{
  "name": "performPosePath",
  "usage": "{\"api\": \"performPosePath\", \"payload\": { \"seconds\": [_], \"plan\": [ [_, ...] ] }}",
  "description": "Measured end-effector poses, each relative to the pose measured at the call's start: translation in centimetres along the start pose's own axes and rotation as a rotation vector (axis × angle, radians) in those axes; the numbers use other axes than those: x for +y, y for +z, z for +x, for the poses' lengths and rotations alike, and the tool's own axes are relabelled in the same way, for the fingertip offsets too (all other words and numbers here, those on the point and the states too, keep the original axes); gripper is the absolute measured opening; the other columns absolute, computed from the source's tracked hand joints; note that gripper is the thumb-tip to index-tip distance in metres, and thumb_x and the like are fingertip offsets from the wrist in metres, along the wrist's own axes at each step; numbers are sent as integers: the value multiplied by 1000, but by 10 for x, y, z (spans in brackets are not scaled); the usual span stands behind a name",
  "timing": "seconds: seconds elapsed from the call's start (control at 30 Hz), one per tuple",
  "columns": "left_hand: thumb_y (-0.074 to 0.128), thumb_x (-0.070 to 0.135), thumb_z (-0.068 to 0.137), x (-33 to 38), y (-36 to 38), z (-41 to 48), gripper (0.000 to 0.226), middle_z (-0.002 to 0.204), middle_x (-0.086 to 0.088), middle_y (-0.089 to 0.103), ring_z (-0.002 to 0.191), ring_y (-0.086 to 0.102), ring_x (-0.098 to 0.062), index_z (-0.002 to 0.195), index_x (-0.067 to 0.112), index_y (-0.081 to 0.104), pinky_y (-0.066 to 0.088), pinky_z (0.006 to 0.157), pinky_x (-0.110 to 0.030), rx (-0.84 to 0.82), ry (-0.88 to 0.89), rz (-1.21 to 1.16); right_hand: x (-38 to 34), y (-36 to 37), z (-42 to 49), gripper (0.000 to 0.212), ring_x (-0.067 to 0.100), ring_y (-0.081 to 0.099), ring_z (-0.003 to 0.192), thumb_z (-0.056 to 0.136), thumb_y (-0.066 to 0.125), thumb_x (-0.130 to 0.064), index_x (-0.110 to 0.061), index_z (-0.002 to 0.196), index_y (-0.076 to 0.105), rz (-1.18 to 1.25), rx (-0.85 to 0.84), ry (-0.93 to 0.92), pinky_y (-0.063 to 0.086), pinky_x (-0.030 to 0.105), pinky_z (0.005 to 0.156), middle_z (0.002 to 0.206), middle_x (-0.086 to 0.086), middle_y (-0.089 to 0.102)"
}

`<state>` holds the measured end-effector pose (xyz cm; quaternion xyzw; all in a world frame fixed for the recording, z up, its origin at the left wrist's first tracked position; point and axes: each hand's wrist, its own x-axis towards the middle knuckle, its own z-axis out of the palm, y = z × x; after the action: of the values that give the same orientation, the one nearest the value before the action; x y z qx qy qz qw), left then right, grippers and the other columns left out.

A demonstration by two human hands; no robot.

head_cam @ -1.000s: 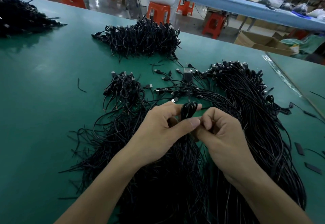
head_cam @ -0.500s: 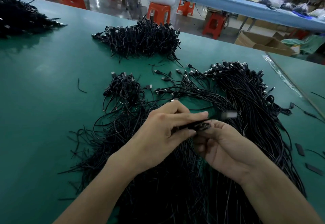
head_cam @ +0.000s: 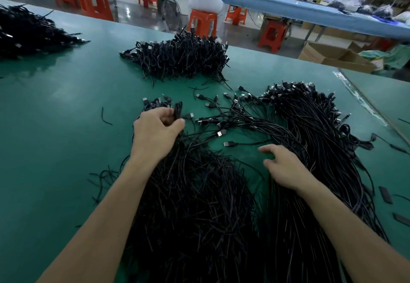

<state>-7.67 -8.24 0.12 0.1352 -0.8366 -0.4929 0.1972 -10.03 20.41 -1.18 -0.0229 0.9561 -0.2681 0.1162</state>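
Black, limp and light, the folded cable (head_cam: 178, 112) sits in your left hand (head_cam: 155, 134) above the table (head_cam: 55, 109), fingers curled round its middle; hold there or the loops will likely spring apart. Your right hand (head_cam: 282, 167) hovers loose-fingered, empty, over the loose cables (head_cam: 244, 123).

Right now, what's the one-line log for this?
left hand: grips coiled cable | right hand: open, over loose cables | surface: green table

Bare table (head_cam: 55, 127) left lies open — cable heaps (head_cam: 199, 205) crowd the middle and right.
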Motion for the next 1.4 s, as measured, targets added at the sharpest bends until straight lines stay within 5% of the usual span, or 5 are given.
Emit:
{"api": "performPosePath", "payload": {
  "seconds": [0.2,0.5,0.97,1.27,1.4],
  "plan": [
    [69,24,94,-17,10,20,49,124,-8,57,105,62,-27,139,12,55,52,98,-45,30,-53,171,-7,16,46,73,26,21,149,96,45,3,-23,158,19,-390,-110,-54,26,42,120,165,2,15],
    [65,26,95,-20,12,-5,14,108,5,51,107,54,-21,108,25,71,49,89,-35,38,112,195,0,19,39,31,25,55,103,86,57,6,-12,111,52,-883,154,-253,42,30,79,106,5,60],
    [67,33,93,35,54,-38,35,115,7,58,109,55,-12,127,30,61,49,99,-41,-586,344,218,24,-5,24,31,26,47,113,96,47,4,-13,120,57,-525,10,-252,41,35,96,117,8,53],
    [64,30,95,23,61,-39,13,100,16,64,94,63,-10,107,28,68,55,90,-41,-525,178,120,14,3,11,50,35,48,120,85,69,-3,-13,132,57,-608,574,-237,40,45,97,130,13,51],
    [64,31,94,21,58,-35,5,90,19,66,87,65,-6,91,35,66,58,84,-40,-436,133,67,14,-1,14,49,31,48,126,99,55,-24,-15,145,41,-648,488,32,36,44,102,136,10,54]
  ]
}}
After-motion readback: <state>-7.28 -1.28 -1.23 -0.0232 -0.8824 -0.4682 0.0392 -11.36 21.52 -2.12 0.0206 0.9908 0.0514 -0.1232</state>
